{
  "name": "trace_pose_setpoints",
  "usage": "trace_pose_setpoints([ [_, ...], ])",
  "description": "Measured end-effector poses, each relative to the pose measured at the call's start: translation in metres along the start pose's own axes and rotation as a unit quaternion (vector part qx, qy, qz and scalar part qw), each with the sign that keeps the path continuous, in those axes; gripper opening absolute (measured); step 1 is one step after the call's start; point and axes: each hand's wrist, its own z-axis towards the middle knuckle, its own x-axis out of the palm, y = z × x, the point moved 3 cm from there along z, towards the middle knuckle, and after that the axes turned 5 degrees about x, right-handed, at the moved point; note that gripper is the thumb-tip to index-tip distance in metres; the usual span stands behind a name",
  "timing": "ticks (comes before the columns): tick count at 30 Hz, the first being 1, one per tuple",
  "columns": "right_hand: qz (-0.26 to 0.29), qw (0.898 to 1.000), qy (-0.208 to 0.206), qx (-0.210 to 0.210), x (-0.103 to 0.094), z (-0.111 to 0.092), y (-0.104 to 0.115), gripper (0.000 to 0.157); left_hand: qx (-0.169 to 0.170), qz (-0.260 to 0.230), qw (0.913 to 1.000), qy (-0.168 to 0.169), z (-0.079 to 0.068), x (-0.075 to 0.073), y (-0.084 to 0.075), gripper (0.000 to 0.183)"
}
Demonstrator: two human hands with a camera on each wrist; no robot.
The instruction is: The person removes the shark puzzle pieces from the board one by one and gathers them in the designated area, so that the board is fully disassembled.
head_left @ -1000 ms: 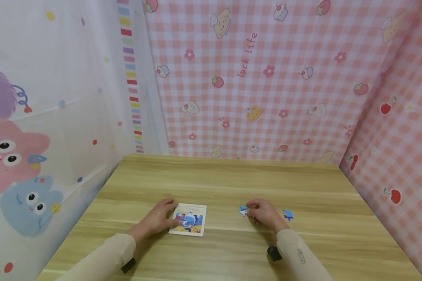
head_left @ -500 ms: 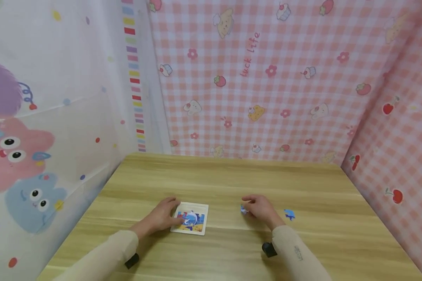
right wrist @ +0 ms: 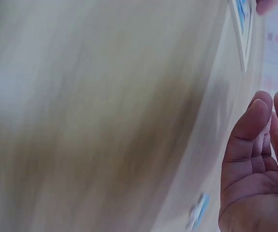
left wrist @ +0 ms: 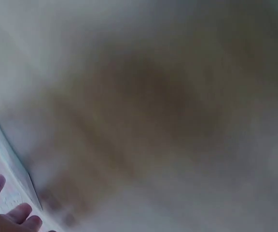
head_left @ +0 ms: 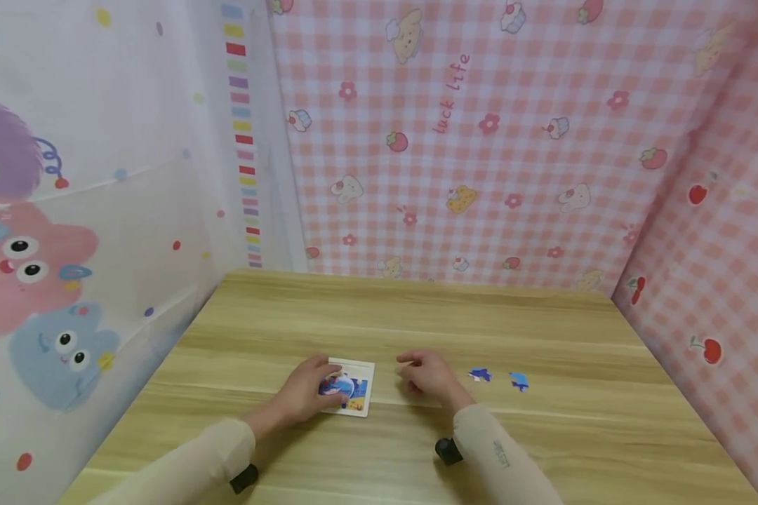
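A: Which step are we on?

B: Filling the white square tray (head_left: 370,393), by the look of it. The blue-and-yellow printed puzzle picture (head_left: 355,394) sits inside, partly under the left hand (head_left: 309,389); pale base shows along its far side.

A: Left pose?

B: Palm down over the tray's near-left part, thumb and fingers spread well apart in a C. Thumb rests on the picture. Reads as steadying, not lifting.

A: Right?

B: The right hand (head_left: 428,374) is over the wood-grain tabletop (head_left: 417,315), between tray and loose pieces. Fingers bent, tips close to the thumb. Can't tell if it has hold of a piece; neither view shows one, but the fingers could hide it.

A: Loose stuff?

B: Dark-blue-and-white flat puzzle piece (head_left: 481,374) just right of that grip, light-and-dark-blue flat puzzle piece (head_left: 519,381) farther right.

A: Next move?

B: If it's loaded, go left to the tray, align and press in. If not, back right for the nearer piece. Left hand should hold the tray steady.
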Motion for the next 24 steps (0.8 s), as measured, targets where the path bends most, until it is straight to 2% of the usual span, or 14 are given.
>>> trace_pose_setpoints([
  [8, 0.012, 0.999, 0.034, -0.012, 0.032, -0.003, 0.006, 0.027, 0.001, 0.016, 0.9998, -0.014, 0.003, 0.01, -0.005, 0.052],
  [12, 0.02, 0.998, 0.053, -0.013, 0.045, -0.005, 0.008, 0.026, 0.017, 0.029, 0.9994, -0.013, 0.004, 0.011, -0.007, 0.049],
  [24, -0.051, 0.998, 0.046, -0.005, 0.059, -0.001, 0.008, 0.021, 0.005, 0.003, 0.9997, -0.024, 0.0, 0.012, -0.002, 0.048],
])
